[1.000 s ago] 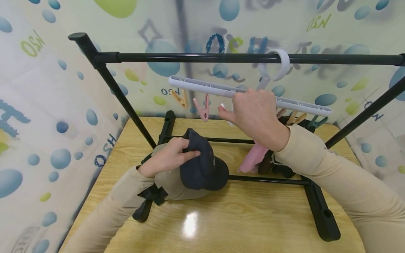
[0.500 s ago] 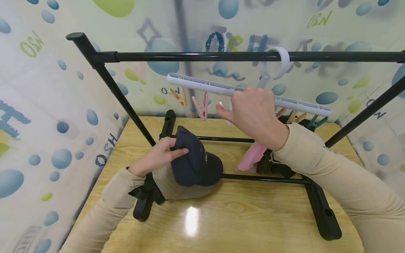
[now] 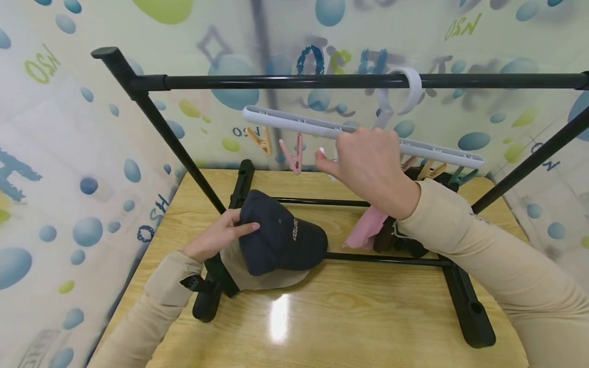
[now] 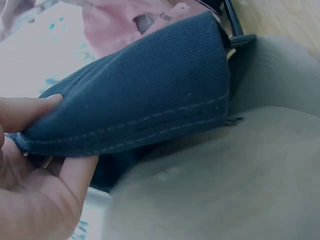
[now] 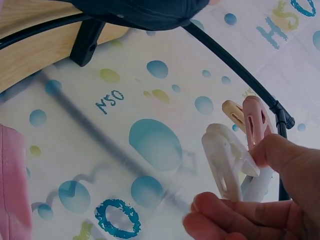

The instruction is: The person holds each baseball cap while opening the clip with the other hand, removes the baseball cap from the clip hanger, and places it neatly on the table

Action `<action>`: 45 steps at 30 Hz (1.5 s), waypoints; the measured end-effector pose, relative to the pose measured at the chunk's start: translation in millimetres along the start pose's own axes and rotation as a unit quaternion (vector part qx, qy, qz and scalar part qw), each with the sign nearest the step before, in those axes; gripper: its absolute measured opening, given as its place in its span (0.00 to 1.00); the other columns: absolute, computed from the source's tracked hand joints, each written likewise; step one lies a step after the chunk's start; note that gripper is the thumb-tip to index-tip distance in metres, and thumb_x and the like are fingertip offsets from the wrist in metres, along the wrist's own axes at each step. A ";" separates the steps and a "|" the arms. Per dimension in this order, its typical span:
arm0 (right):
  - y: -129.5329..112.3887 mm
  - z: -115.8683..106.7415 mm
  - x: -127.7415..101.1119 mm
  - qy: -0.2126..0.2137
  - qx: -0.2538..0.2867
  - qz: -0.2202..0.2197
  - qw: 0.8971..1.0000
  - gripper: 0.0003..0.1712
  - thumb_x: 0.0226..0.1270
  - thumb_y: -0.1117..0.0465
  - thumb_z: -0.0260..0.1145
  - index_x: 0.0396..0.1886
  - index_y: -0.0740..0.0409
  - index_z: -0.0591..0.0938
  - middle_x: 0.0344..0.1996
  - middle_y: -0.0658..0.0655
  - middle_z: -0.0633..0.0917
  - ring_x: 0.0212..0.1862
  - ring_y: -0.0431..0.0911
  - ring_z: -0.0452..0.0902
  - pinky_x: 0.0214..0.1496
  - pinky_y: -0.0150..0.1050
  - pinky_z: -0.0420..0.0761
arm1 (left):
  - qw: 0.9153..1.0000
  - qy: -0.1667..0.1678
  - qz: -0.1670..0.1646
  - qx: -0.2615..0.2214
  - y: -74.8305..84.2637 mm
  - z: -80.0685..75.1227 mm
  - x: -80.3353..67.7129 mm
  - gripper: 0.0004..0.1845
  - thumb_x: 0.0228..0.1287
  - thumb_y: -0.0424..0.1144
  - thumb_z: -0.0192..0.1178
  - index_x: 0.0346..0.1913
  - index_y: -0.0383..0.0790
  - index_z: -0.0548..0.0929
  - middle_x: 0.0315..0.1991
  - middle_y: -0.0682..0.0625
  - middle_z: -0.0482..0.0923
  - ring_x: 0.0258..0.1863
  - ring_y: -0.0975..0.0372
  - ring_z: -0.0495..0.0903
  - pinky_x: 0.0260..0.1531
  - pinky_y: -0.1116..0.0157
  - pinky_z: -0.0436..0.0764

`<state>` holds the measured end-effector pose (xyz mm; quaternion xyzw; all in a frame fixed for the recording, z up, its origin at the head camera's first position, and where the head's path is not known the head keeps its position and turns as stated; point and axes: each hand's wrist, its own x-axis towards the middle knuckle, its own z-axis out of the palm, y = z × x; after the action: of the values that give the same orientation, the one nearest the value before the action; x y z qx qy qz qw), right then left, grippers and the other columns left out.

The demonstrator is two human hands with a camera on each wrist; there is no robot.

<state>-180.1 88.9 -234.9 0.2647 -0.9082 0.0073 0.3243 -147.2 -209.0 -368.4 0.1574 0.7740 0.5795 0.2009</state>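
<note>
The left hand [image 3: 220, 236] pinches the edge of a dark blue cap [image 3: 278, 240] between thumb and fingers; the cap lies on top of a beige cap [image 3: 271, 279] on the wooden table [image 3: 349, 317], against the base of a black rack [image 3: 285, 82]. The right hand [image 3: 368, 166] is raised and pinches a white clip [image 5: 227, 162] between thumb and forefinger. The clip hangs from a pale clip hanger [image 3: 294, 122] hooked on the rack's top bar, beside a pink clip [image 3: 292, 156]. A pink cloth [image 3: 365, 230] lies on the table near the caps.
</note>
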 end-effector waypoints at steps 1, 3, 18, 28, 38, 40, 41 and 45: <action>0.0 -0.1 0.1 -0.001 0.000 0.000 1.000 0.34 0.64 0.45 0.58 0.04 0.56 0.60 0.09 0.48 0.51 0.15 0.42 0.43 0.16 0.37 0.46 | 1.000 0.000 -0.005 -0.010 -4.7 -1.4 -1.3 0.13 0.71 0.31 0.54 0.52 0.24 0.77 0.46 0.40 0.81 0.45 0.57 0.81 0.47 0.61 0.77; -0.1 -0.3 0.2 -0.002 0.001 0.001 1.000 0.34 0.64 0.46 0.58 0.04 0.56 0.60 0.09 0.49 0.51 0.15 0.42 0.43 0.15 0.37 0.46 | 1.000 0.002 -0.020 -0.023 -13.4 -3.9 -4.6 0.17 0.71 0.31 0.55 0.58 0.25 0.73 0.51 0.38 0.78 0.49 0.55 0.79 0.50 0.59 0.76; -0.7 -1.3 -0.6 0.004 0.001 0.000 1.000 0.34 0.63 0.46 0.60 0.04 0.56 0.60 0.09 0.48 0.51 0.14 0.42 0.44 0.15 0.37 0.46 | 0.994 0.042 -0.082 0.061 -30.2 -0.2 -28.4 0.45 0.69 0.38 0.60 0.77 0.44 0.41 0.71 0.31 0.48 0.66 0.38 0.58 0.56 0.42 0.67; -0.3 -0.6 -3.8 0.021 0.011 -0.003 1.000 0.34 0.64 0.45 0.60 0.04 0.55 0.60 0.09 0.48 0.51 0.15 0.42 0.43 0.16 0.37 0.45 | 0.982 0.056 -0.095 0.156 -21.6 6.5 -30.2 0.41 0.68 0.38 0.61 0.72 0.36 0.46 0.48 0.25 0.70 0.22 0.54 0.79 0.24 0.58 0.79; 1.6 -1.8 -11.1 0.032 0.031 -0.005 0.999 0.31 0.65 0.46 0.61 0.07 0.56 0.64 0.08 0.49 0.55 0.13 0.44 0.47 0.15 0.37 0.47 | 0.931 0.095 -0.010 0.352 0.2 6.5 -27.9 0.31 0.66 0.35 0.61 0.65 0.29 0.59 0.27 0.48 0.78 0.21 0.61 0.77 0.23 0.60 0.75; 6.0 -2.8 -16.3 0.031 0.041 -0.007 0.999 0.29 0.64 0.49 0.63 0.08 0.56 0.65 0.08 0.50 0.57 0.12 0.45 0.49 0.15 0.37 0.48 | 0.928 0.104 -0.005 0.357 3.9 5.8 -27.0 0.30 0.67 0.35 0.60 0.66 0.29 0.60 0.32 0.45 0.80 0.25 0.60 0.79 0.25 0.60 0.76; 9.1 -3.4 -19.6 0.030 0.046 -0.008 0.998 0.28 0.64 0.50 0.63 0.09 0.56 0.65 0.08 0.50 0.58 0.12 0.45 0.51 0.15 0.37 0.48 | 0.928 0.107 -0.005 0.356 5.4 5.2 -26.5 0.30 0.67 0.35 0.60 0.66 0.29 0.60 0.34 0.43 0.81 0.26 0.59 0.80 0.26 0.60 0.77; 28.5 -6.5 -33.6 0.035 0.069 -0.020 0.997 0.21 0.62 0.56 0.66 0.14 0.60 0.72 0.10 0.54 0.68 0.12 0.48 0.58 0.13 0.38 0.54 | 0.928 0.112 -0.012 0.354 9.1 2.3 -25.7 0.27 0.68 0.35 0.59 0.65 0.30 0.63 0.40 0.38 0.80 0.27 0.58 0.80 0.26 0.60 0.77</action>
<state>-168.3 130.6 -245.2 0.3046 -0.8879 0.0730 0.3370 -123.6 -216.8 -356.9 0.1433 0.9482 0.2791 0.0507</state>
